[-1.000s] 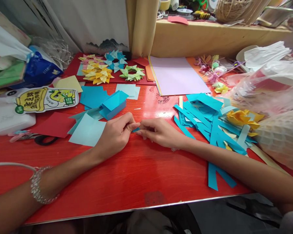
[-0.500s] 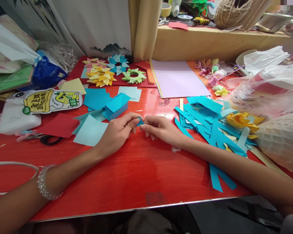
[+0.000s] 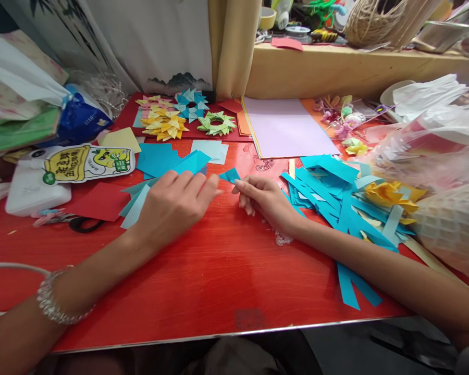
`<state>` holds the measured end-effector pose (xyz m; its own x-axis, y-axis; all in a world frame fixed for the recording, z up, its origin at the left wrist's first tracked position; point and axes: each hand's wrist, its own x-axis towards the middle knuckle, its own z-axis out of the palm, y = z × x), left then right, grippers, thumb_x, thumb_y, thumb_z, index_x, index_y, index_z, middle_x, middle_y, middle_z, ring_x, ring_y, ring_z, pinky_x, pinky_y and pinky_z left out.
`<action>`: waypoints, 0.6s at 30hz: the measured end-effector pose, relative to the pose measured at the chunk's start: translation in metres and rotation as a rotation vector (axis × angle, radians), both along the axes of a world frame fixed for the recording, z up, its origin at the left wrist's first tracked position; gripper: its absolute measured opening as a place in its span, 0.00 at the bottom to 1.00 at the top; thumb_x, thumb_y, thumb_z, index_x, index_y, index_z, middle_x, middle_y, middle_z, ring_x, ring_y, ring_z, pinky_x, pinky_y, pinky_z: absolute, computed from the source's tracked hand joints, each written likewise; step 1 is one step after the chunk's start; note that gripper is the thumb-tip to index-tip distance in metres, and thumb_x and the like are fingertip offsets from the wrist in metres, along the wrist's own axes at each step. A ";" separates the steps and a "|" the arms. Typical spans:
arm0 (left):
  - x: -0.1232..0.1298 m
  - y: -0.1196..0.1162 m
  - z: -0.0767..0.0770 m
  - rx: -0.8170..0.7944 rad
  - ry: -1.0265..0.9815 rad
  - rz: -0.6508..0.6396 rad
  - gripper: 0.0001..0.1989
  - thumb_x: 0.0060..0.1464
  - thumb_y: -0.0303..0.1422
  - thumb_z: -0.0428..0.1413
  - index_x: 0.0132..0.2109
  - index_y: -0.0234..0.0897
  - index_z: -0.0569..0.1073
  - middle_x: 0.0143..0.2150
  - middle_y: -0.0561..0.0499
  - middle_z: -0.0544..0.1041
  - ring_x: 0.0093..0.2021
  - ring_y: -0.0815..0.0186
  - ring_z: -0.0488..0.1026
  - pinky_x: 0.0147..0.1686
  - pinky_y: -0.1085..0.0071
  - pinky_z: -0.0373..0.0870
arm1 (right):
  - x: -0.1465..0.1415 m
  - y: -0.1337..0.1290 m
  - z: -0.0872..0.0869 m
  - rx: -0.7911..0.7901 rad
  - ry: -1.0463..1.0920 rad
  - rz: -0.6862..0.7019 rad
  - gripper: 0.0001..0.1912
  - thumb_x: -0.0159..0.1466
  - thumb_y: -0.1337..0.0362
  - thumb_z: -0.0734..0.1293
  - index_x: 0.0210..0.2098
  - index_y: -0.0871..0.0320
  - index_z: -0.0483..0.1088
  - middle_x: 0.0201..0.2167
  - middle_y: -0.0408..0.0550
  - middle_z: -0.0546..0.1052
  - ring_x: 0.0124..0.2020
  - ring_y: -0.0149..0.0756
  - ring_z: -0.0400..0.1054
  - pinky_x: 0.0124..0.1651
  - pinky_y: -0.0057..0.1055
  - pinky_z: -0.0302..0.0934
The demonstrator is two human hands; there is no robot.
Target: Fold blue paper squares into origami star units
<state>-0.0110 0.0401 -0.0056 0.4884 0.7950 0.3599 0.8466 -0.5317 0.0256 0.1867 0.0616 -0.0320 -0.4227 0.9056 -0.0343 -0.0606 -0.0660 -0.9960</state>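
My right hand (image 3: 263, 200) pinches a small folded piece of blue paper (image 3: 230, 175) between thumb and fingertips, above the red table (image 3: 219, 291). My left hand (image 3: 177, 200) is apart from that piece, its fingers loosely bent and holding nothing, a little smeared by motion. It covers part of a light blue sheet (image 3: 136, 208). Just behind it lies a folded blue paper (image 3: 193, 161), beside flat blue sheets (image 3: 156, 158). To the right of my right hand is a heap of blue paper strips (image 3: 326, 192).
Folded paper rings (image 3: 217, 123) in several colours sit at the back, next to a stack of lilac paper (image 3: 287, 127). Scissors (image 3: 85, 224), a red sheet (image 3: 99, 201) and a printed pouch (image 3: 86, 163) lie left. Plastic bags (image 3: 449, 219) crowd the right side.
My left hand has let go of the small blue paper and moved left, over the light blue sheet. My right hand still holds the piece, which now shows more fully.
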 end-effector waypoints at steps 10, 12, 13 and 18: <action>-0.014 -0.010 0.019 -0.002 -0.018 0.345 0.14 0.60 0.32 0.35 0.26 0.40 0.42 0.25 0.54 0.41 0.28 0.57 0.49 0.28 0.64 0.36 | 0.003 0.006 -0.003 -0.097 0.253 -0.100 0.26 0.62 0.46 0.59 0.17 0.57 0.55 0.14 0.41 0.67 0.12 0.23 0.58 0.13 0.24 0.48; -0.014 -0.016 0.024 -0.011 0.036 0.375 0.14 0.60 0.33 0.35 0.26 0.40 0.42 0.26 0.54 0.39 0.28 0.57 0.47 0.28 0.64 0.35 | 0.002 0.005 -0.001 -0.095 0.227 -0.080 0.26 0.62 0.45 0.58 0.16 0.57 0.54 0.14 0.41 0.67 0.11 0.23 0.58 0.13 0.24 0.48; -0.014 -0.020 0.027 -0.008 0.088 0.400 0.14 0.60 0.34 0.36 0.26 0.40 0.42 0.26 0.54 0.39 0.28 0.57 0.48 0.28 0.64 0.35 | 0.002 0.005 0.000 -0.092 0.205 -0.077 0.27 0.62 0.45 0.58 0.16 0.57 0.54 0.13 0.41 0.67 0.11 0.23 0.58 0.12 0.24 0.47; -0.008 -0.047 0.038 0.002 0.290 0.395 0.10 0.59 0.32 0.39 0.28 0.43 0.53 0.24 0.51 0.45 0.29 0.50 0.51 0.28 0.65 0.38 | -0.001 0.003 0.001 -0.050 0.170 -0.125 0.30 0.61 0.43 0.58 0.14 0.57 0.50 0.10 0.40 0.64 0.09 0.21 0.53 0.12 0.23 0.43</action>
